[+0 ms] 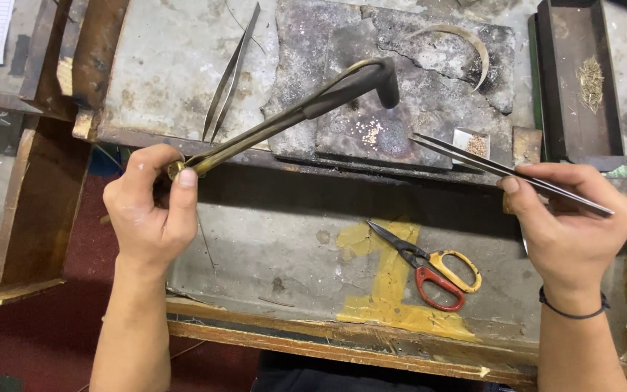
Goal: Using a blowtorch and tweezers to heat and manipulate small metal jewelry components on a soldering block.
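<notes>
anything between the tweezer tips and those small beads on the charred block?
Nothing visible. The right hand holds the tweezers, tips over the block's right edge; the pale beads lie left of them on bare charred block. The torch in the left hand ends above them.

Torch (292,112): tarnished brass tube, dull blackened tip.
Tweezers (509,173): smooth grey steel, slight sheen.
Block (400,87): charred, cracked, matt.
Desk (270,239): rough, stained; worn wooden edge.
Scissors (429,265): glossy plastic handles.

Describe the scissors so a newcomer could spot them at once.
Start at the lower bench shelf, below the charred soldering block. On its yellow painted mark lie the small scissors. One handle is red, the other yellow; both tweezers nearby are bare metal.
</notes>
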